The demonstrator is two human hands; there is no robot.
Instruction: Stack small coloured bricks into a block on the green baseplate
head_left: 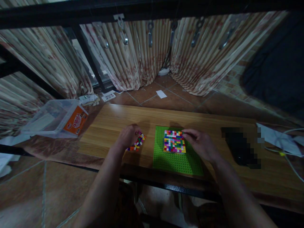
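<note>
A green studded baseplate (175,160) lies on the wooden table (106,126). On its upper half sits a square block of small multicoloured bricks (174,141). My right hand (201,144) rests at the block's right edge, fingertips touching its top right corner. My left hand (128,136) lies curled over a small pile of loose coloured bricks (137,144) left of the baseplate; whether it grips a brick is hidden.
A clear plastic box (51,118) with an orange label stands off the table's left end. A dark blurred object (239,145) lies right of the baseplate, with white paper (276,137) and cables beyond. Curtains (133,53) hang behind, over a tiled floor.
</note>
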